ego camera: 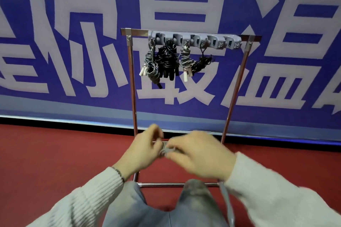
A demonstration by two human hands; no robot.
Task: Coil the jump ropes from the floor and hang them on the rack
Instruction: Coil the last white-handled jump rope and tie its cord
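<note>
We had the grey jump rope (pixel 166 151) bunched low between our left hand (pixel 145 150) and right hand (pixel 198 156), both pinching it, in front of the chrome rack (pixel 227 110), so tight even loops seemed the trick before hanging.

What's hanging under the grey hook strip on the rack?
Under the grey hook strip, four coiled jump ropes hang on its left half. The right hooks look bare. How each loop catches its hook is too small to tell.
</note>
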